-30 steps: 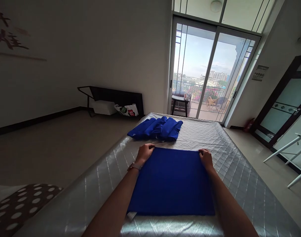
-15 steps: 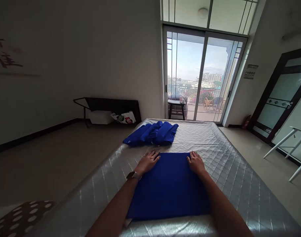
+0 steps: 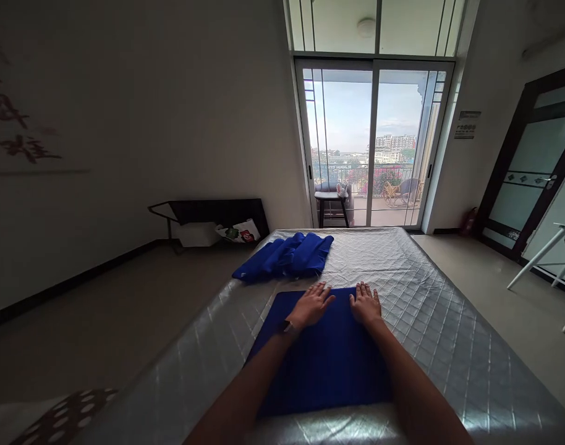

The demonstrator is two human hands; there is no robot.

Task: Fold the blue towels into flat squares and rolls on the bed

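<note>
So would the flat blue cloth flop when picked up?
Probably: the cloth is blue like the pile, which lies in soft folds. Likely light, since it looks thin. Pushed, it may slide on the shiny cover.

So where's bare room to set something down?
Bare mattress lies right of the flat cloth and pile, and left of the cloth. Crowded: the cloth's far end, under left hand and right hand. Tight: the gap to the pile.

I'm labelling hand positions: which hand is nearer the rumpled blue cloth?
Left. The left hand is on the near side of the rumpled blue cloth, not touching it; the right hand is farther away, to its right.
</note>
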